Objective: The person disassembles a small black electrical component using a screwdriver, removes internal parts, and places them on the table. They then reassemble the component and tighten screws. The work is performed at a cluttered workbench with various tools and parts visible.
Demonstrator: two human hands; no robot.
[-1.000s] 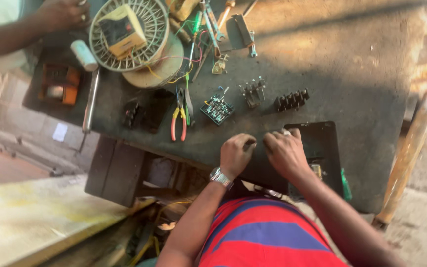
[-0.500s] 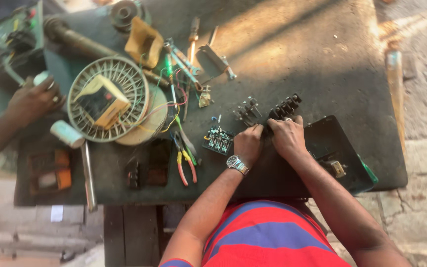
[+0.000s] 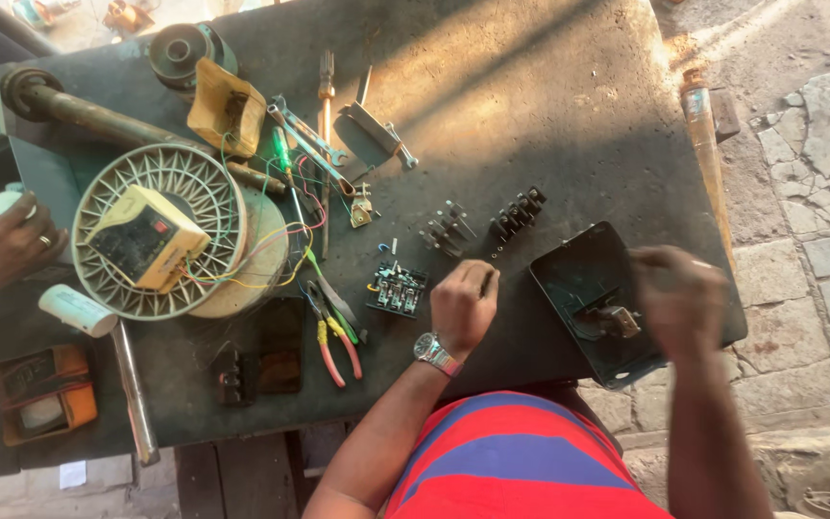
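Left grip (image 3: 463, 306) is curled shut, seemingly pinching something too small to tell, beside the small circuit board (image 3: 397, 288). Right grip (image 3: 679, 298) is blurred over the black box (image 3: 596, 300), its state unclear. Tools crowd the dark surface (image 3: 530, 115), which stands on cracked stone paving (image 3: 818, 221).

Dark worktable (image 3: 549, 106), black tray (image 3: 593, 288), pliers (image 3: 333, 336), fan guard (image 3: 160, 231), terminal blocks (image 3: 516, 213), small circuit board (image 3: 397, 289)
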